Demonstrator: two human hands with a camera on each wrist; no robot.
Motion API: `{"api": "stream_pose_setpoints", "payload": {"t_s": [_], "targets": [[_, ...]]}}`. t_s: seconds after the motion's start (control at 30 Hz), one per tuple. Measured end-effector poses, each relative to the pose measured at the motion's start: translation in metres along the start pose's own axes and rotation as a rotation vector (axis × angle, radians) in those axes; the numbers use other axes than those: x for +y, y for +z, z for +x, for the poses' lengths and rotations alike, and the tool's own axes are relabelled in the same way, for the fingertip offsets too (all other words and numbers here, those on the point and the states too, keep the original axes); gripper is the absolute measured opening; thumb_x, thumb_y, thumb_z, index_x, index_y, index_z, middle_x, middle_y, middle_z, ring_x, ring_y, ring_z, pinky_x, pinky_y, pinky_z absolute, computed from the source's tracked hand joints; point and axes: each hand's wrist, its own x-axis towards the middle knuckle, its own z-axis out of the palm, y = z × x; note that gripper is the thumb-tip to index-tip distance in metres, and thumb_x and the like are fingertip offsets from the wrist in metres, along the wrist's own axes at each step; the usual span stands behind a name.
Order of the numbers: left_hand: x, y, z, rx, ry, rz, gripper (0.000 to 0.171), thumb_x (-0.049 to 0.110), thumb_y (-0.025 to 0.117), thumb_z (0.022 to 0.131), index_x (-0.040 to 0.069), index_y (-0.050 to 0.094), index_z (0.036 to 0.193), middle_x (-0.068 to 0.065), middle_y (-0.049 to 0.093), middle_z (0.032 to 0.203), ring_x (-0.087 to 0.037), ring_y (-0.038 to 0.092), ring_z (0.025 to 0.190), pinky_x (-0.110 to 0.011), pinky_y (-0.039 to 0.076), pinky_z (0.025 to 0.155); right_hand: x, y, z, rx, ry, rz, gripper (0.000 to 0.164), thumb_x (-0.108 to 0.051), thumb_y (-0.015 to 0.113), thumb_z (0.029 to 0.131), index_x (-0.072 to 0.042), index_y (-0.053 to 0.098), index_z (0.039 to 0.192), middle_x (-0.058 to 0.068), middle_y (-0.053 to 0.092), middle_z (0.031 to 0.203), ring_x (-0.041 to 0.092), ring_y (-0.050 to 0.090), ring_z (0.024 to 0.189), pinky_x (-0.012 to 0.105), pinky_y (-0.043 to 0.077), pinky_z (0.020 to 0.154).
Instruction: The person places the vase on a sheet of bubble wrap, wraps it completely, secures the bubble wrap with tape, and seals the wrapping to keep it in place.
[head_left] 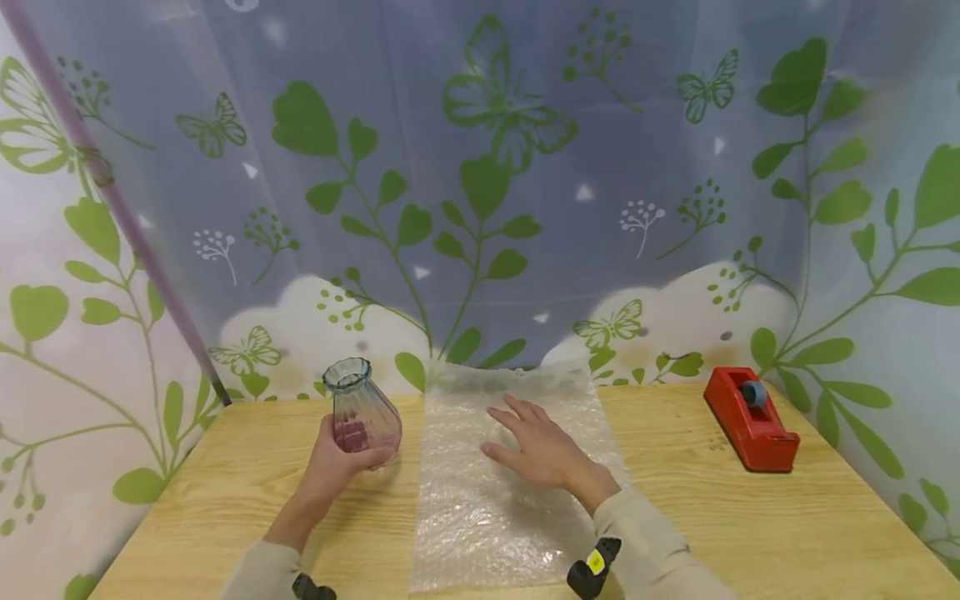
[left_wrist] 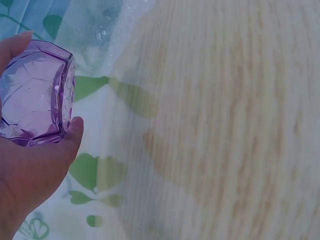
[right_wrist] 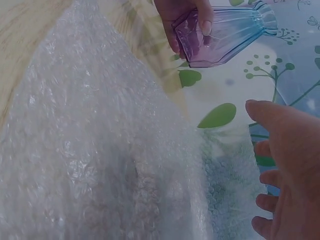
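A glass vase (head_left: 366,417), blue at its scalloped rim and purple toward the base, is gripped by my left hand (head_left: 339,458) above the left part of the table. Its faceted purple base (left_wrist: 35,95) faces the left wrist camera, with thumb and fingers around its lower sides. My right hand (head_left: 542,446) is spread over a sheet of bubble wrap (head_left: 487,525), fingers apart and holding nothing. The sheet lies flat down the middle of the table, its far end reaching the curtain. In the right wrist view the fingers (right_wrist: 272,117) show above the wrap's far end.
A red tape dispenser (head_left: 753,421) with a roll of tape stands at the right of the wooden table (head_left: 675,517). A curtain (head_left: 495,208) printed with leaves and butterflies hangs right behind the table's back edge and along both sides. A slanting pole (head_left: 142,225) shows at left.
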Motion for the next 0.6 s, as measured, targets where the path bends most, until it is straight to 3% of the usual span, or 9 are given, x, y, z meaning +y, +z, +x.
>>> {"api": "stream_pose_setpoints", "payload": {"t_s": [0.27, 0.6], "targets": [[0.010, 0.005, -0.003, -0.011, 0.020, 0.006, 0.089, 0.017, 0.081, 0.075, 0.000, 0.021, 0.139, -0.022, 0.041, 0.129, -0.033, 0.047, 0.115, -0.030, 0.051, 0.079, 0.003, -0.009, -0.005, 0.019, 0.022, -0.028, 0.063, -0.049, 0.048, 0.096, -0.013, 0.038, 0.146, 0.014, 0.024, 0.154, 0.039, 0.021, 0.138, 0.056, 0.026, 0.105], [0.026, 0.017, -0.007, -0.010, 0.065, -0.008, 0.085, 0.014, 0.081, 0.074, -0.002, 0.026, 0.136, -0.022, 0.045, 0.127, -0.033, 0.048, 0.116, -0.034, 0.047, 0.090, 0.009, -0.020, -0.010, 0.050, 0.012, -0.061, 0.065, -0.049, 0.049, 0.095, -0.012, 0.038, 0.147, 0.016, 0.024, 0.153, 0.040, 0.022, 0.137, 0.057, 0.027, 0.104]]}}
